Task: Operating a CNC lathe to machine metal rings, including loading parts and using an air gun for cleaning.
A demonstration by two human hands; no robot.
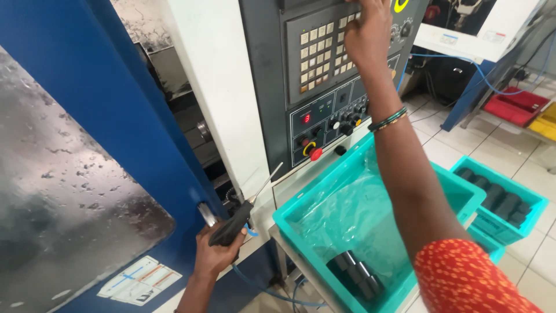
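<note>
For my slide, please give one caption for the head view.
Right hand presses keypad; left hand holds air gun.

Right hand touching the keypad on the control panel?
Touching. In the head view, the right hand lies flat on the grey keypad of the control panel, fingers covering its upper right keys with no visible gap.

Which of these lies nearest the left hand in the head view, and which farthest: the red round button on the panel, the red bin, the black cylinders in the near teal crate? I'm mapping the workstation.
From the left hand, which grips an air blow gun:
1. Red round button, up and to the right on the control panel.
2. Black cylinders, to the right in the near teal crate; nearly as close.
3. Red bin, far right on the floor.
</note>
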